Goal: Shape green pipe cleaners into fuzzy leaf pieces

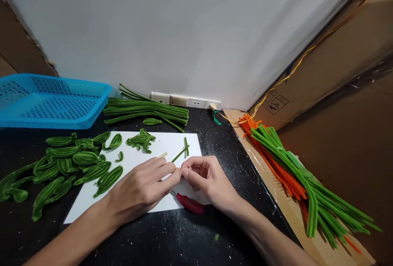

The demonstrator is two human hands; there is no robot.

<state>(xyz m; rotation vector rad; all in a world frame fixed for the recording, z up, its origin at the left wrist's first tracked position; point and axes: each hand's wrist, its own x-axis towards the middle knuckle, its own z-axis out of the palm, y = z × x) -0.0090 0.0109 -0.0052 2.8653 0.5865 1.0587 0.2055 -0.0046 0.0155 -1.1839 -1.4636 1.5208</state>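
My left hand [144,188] and my right hand [205,178] meet fingertip to fingertip over a white sheet of paper [135,163] on the black table. Between them they pinch a thin green pipe cleaner [179,154] that sticks out toward the wall. A small wooden stick [162,155] pokes out above my left fingers. A second short green piece [186,146] lies across the pipe cleaner's far end. A red-handled tool [190,204] lies on the paper under my hands.
Several green pipe-cleaner leaves [70,163] lie left of the paper, a few more [141,140] on it. A blue basket [49,100] sits back left. Straight green stems [147,110] lie by the wall sockets [184,101]. Green and orange stems [294,172] rest on cardboard at right.
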